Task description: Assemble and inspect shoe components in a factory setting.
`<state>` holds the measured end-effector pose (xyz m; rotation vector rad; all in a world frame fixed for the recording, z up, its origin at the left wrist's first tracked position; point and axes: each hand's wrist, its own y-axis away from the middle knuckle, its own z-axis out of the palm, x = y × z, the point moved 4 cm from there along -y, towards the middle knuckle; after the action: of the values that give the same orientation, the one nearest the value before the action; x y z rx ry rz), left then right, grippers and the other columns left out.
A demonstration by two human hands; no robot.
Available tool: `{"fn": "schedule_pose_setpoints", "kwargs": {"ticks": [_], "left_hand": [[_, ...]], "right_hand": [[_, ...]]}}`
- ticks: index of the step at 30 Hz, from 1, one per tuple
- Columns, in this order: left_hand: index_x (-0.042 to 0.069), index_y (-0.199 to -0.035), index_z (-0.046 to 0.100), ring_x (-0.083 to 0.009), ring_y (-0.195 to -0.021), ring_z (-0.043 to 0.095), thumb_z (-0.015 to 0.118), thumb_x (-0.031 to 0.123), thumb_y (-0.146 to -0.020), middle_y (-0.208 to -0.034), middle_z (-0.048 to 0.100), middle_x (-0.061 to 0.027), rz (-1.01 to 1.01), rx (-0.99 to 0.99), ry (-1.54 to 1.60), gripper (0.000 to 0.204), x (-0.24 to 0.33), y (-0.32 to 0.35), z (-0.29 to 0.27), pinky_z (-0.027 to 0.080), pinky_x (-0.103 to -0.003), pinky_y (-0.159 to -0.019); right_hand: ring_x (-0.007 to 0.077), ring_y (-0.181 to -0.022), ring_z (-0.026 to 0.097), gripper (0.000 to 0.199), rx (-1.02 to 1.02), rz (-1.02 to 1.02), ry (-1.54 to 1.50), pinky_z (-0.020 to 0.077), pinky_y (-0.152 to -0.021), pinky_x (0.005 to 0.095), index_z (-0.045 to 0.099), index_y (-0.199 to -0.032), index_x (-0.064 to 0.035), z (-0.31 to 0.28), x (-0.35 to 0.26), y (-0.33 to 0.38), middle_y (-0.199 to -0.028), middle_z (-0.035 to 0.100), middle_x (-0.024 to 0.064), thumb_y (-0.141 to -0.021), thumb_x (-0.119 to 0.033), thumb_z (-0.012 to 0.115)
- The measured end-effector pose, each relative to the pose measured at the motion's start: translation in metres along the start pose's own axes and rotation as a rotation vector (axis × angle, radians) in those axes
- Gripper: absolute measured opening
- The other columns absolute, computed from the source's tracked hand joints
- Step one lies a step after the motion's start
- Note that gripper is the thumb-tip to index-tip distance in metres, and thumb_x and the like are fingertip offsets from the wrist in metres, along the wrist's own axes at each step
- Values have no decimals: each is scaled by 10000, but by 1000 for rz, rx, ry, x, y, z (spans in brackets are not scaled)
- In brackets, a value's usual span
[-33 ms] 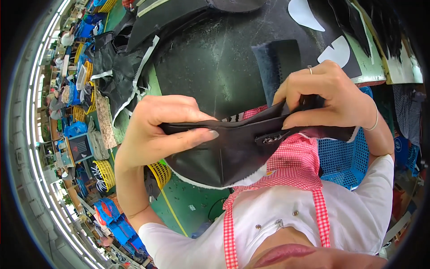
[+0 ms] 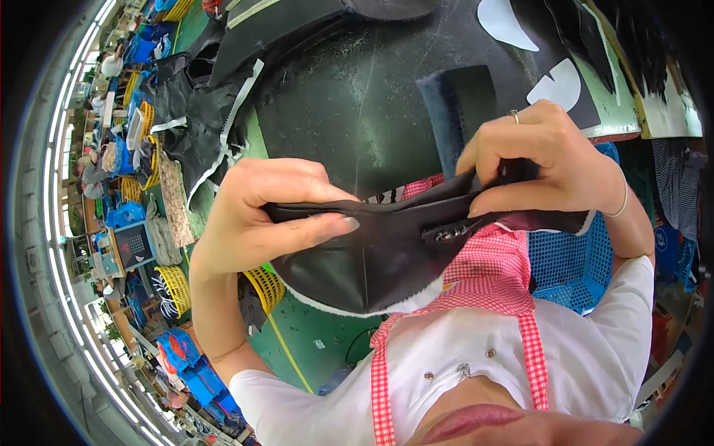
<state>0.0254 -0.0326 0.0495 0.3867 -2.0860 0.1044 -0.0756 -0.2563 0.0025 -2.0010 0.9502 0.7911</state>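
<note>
Between my two hands I hold a black leather shoe upper (image 2: 335,260) in front of my chest, over the near edge of the table. White, fluffy-looking lining shows along its lower curved edge, and a seam runs down its middle. My left hand (image 2: 260,212) pinches the folded top edge, thumb in front and fingers behind. At the other end my right hand (image 2: 539,163) grips the same edge, with its index finger bent over the fold. Close to my right thumb sits a small metal chain ornament (image 2: 450,235). Folds hide the upper's inside.
A dark, curved strip (image 2: 454,104) lies on the black work mat (image 2: 335,126) behind my right hand. White cut pieces (image 2: 558,85) rest at the far right, black leather scraps (image 2: 190,111) at the left. A blue plastic basket (image 2: 569,260) stands below my right forearm, a yellow basket (image 2: 265,288) beside my left.
Both hands keep their grips in nearly the same place. The shoe upper has tipped very slightly, and its ornament now shows at a slightly different angle.
</note>
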Motion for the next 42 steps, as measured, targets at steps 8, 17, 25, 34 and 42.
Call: {"fn": "schedule_pose_setpoints", "kwargs": {"ticks": [8, 17, 25, 34, 42], "left_hand": [[30, -716, 659, -225, -577, 505, 814, 203, -677, -638, 523, -67, 219, -75, -667, 236, 23, -33, 32, 366, -333, -556], [19, -775, 678, -252, -574, 568, 765, 115, -757, -634, 581, -72, 166, -98, -171, 132, 1, -21, 21, 436, -319, -521], [18, -910, 674, -249, -712, 558, 791, 162, -665, -756, 590, -74, 209, -102, -415, 307, 12, -29, 32, 419, -346, -619], [9, -859, 731, -208, -514, 560, 782, 70, -708, -619, 614, -82, 189, 96, -152, 171, 1, -29, 49, 393, -308, -485], [72, -794, 693, -223, -539, 586, 783, 192, -725, -632, 594, -47, 254, 139, -392, 164, 15, -36, 57, 431, -320, -461]], "right_hand": [[265, -558, 538, 290, 83, -12, 107, 401, -513, 342, 520, -764, -52, 6, -8, -3, -627, 509, 72, -762, -186, 778], [302, -696, 600, 253, -48, 26, -4, 469, -616, 335, 552, -789, -19, -13, 1, 7, -772, 628, 94, -749, -120, 780], [256, -615, 550, 272, 66, 6, 65, 415, -553, 328, 532, -753, -42, -10, -1, 11, -685, 544, 60, -743, -125, 790], [239, -591, 544, 280, 107, -4, 55, 403, -527, 316, 525, -736, -51, -5, -7, 11, -677, 543, 51, -720, -106, 799], [228, -690, 655, 255, 18, 37, 112, 484, -582, 276, 590, -725, -50, -12, -14, -3, -839, 676, 117, -687, -115, 833]]}}
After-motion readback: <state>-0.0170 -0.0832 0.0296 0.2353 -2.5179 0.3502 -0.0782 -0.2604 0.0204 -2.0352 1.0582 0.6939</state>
